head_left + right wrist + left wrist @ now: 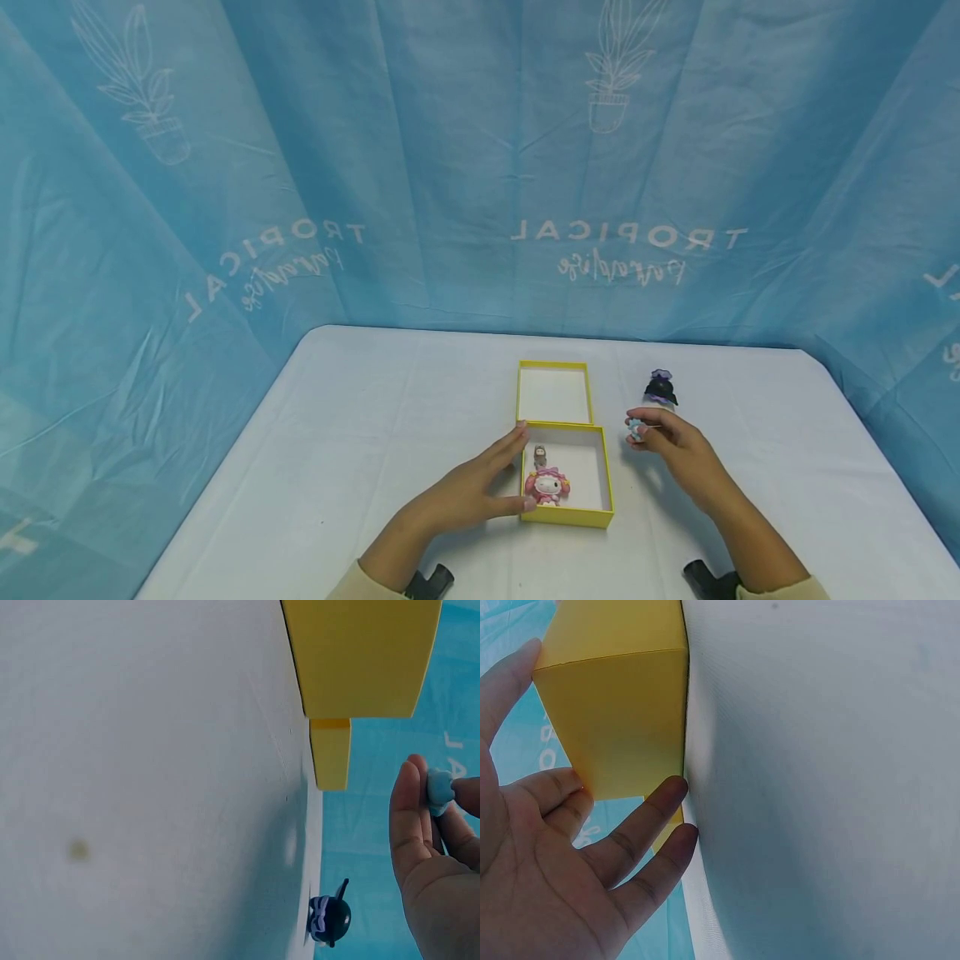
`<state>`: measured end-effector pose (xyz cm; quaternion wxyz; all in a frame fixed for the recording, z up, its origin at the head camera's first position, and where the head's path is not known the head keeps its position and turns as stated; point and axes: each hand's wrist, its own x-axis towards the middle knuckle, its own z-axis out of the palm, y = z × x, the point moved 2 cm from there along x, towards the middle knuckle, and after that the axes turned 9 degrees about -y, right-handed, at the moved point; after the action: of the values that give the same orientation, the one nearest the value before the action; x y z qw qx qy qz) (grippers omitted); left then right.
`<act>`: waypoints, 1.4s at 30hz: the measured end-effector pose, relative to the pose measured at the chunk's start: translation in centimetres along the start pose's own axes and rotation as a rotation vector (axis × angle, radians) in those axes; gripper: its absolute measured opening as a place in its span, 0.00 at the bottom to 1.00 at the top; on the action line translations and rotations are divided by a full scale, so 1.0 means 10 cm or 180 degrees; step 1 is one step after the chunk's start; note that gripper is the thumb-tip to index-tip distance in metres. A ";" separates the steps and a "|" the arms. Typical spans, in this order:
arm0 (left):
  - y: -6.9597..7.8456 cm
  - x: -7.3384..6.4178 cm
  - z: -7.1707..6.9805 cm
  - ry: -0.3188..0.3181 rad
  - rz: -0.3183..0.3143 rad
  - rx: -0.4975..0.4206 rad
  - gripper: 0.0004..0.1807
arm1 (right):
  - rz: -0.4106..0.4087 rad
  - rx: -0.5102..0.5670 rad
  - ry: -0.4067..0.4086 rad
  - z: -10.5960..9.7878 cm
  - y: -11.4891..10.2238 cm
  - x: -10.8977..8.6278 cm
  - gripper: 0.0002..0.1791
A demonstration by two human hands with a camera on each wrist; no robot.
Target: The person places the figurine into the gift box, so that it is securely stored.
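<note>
My left hand [480,482] spans the left side of a yellow box [570,517], thumb at its front corner and fingertips at its back corner. In the left wrist view, two other fingers reach down beside the box wall [619,727]. Inside the white interior lies a pink and white kitty figure charm [548,486] with a small brownish piece [540,455] above it. To the right of the box, my right hand [678,454] pinches a small light-blue figure [440,787] between thumb and fingers, which partly hide it.
A shallow yellow-rimmed lid [555,392] with a white inside lies directly behind the box. Beyond my right hand is a figure with a black top and purple trim [661,388], its lower part hidden by the hand. Blue curtains [450,167] border the white table [360,450].
</note>
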<state>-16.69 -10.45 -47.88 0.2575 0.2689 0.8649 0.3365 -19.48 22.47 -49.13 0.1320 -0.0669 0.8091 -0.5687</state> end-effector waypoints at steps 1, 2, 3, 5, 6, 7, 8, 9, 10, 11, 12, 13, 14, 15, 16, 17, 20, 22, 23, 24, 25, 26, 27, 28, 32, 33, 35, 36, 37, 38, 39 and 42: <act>0.00 0.00 0.00 -0.0001 0.0005 -0.0001 0.52 | 0.0007 0.0001 0.0000 0.00 0.00 0.00 0.22; 0.00 -0.01 0.00 -0.0004 0.0008 -0.0005 0.52 | 0.0007 0.0013 -0.0004 0.00 0.00 0.00 0.22; 0.00 -0.01 0.00 -0.0003 0.0010 -0.0007 0.52 | 0.0003 0.0032 -0.0011 0.00 0.00 -0.01 0.22; 0.01 -0.01 0.00 0.0000 0.0010 -0.0005 0.52 | -0.0025 0.0079 -0.0031 0.00 -0.01 -0.01 0.21; 0.00 -0.01 0.00 -0.0001 0.0010 -0.0001 0.52 | -0.0049 0.0108 -0.0043 0.01 -0.01 -0.02 0.21; 0.00 0.00 0.00 0.0000 0.0008 0.0001 0.52 | -0.0075 0.0136 -0.0059 0.01 -0.02 -0.02 0.21; 0.00 0.00 0.00 -0.0001 0.0003 0.0002 0.52 | -0.0101 0.0162 -0.0075 0.01 -0.02 -0.03 0.21; 0.00 0.00 0.00 -0.0001 0.0000 0.0006 0.52 | -0.0126 0.0184 -0.0092 0.01 -0.03 -0.03 0.21; 0.00 0.00 0.00 -0.0001 -0.0001 0.0010 0.52 | -0.0142 0.0200 -0.0107 0.01 -0.04 -0.04 0.21; 0.00 0.00 0.00 0.0001 -0.0003 0.0018 0.52 | -0.0155 0.0210 -0.0116 0.01 -0.04 -0.05 0.21; 0.00 0.01 0.00 0.0001 -0.0003 0.0026 0.52 | -0.0163 0.0213 -0.0125 0.02 -0.05 -0.05 0.21; 0.00 0.01 0.00 0.0001 -0.0004 0.0031 0.52 | -0.0163 0.0203 -0.0129 0.02 -0.06 -0.06 0.21; 0.00 0.00 0.00 0.0002 -0.0005 0.0037 0.52 | -0.0163 0.0184 -0.0130 0.02 -0.06 -0.06 0.21; 0.00 0.00 0.00 0.0003 -0.0004 0.0042 0.52 | -0.0160 0.0163 -0.0131 0.02 -0.07 -0.06 0.21; 0.00 0.00 0.00 0.0006 -0.0004 0.0047 0.52 | -0.0151 0.0136 -0.0124 0.02 -0.08 -0.07 0.21; 0.00 0.00 0.00 0.0010 0.0000 0.0053 0.52 | -0.0150 0.0104 -0.0120 0.03 -0.08 -0.07 0.21; 0.01 0.00 0.00 0.0015 0.0007 0.0058 0.52 | -0.0087 0.0016 -0.0092 0.03 -0.09 -0.07 0.20; 0.01 0.00 0.00 0.0016 0.0010 0.0061 0.52 | -0.0032 -0.0023 -0.0071 0.04 -0.10 -0.06 0.20; 0.01 0.00 -0.01 0.0018 0.0013 0.0062 0.52 | -0.0002 -0.0041 -0.0064 0.04 -0.11 -0.06 0.20; 0.01 0.00 -0.01 0.0018 0.0013 0.0061 0.52 | 0.0024 -0.0064 -0.0059 0.04 -0.12 -0.06 0.20; 0.01 0.00 0.00 0.0016 0.0011 0.0061 0.52 | 0.0041 -0.0080 -0.0059 0.05 -0.14 -0.06 0.20; 0.01 0.00 0.00 0.0017 0.0009 0.0059 0.52 | 0.0058 -0.0105 -0.0059 0.05 -0.15 -0.06 0.21; 0.01 0.00 -0.01 0.0014 0.0007 0.0060 0.52 | 0.0074 -0.0123 -0.0058 0.05 -0.16 -0.06 0.21; 0.00 0.00 0.00 0.0014 0.0007 0.0060 0.52 | 0.0087 -0.0147 -0.0055 0.05 -0.17 -0.06 0.22; 0.00 0.00 0.00 0.0015 -0.0004 0.0062 0.52 | 0.0124 -0.0227 -0.0053 0.06 -0.22 -0.07 0.22; 0.00 0.01 0.00 0.0017 -0.0005 0.0060 0.52 | 0.0127 -0.0247 -0.0051 0.07 -0.22 -0.07 0.22; -0.01 0.01 0.00 0.0020 -0.0009 0.0062 0.52 | 0.0123 -0.0294 -0.0056 0.08 -0.23 -0.07 0.22; -0.01 0.01 0.00 0.0018 -0.0009 0.0065 0.52 | 0.0131 -0.0314 -0.0050 0.09 -0.23 -0.07 0.22; -0.01 0.01 0.00 0.0018 -0.0009 0.0065 0.52 | 0.0125 -0.0341 -0.0051 0.09 -0.23 -0.08 0.22; -0.01 0.01 0.00 0.0019 -0.0004 0.0067 0.52 | 0.0128 -0.0353 -0.0045 0.10 -0.24 -0.08 0.21; -0.01 0.01 0.00 0.0017 0.0002 0.0067 0.52 | 0.0120 -0.0381 -0.0050 0.11 -0.24 -0.08 0.20; -0.01 0.00 0.00 0.0015 0.0019 0.0069 0.52 | 0.0153 -0.0427 -0.0044 0.13 -0.26 -0.08 0.20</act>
<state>-16.75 -10.55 -47.97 0.2516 0.2735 0.8684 0.3284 -18.47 20.56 -47.00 0.1465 -0.0601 0.8458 -0.5094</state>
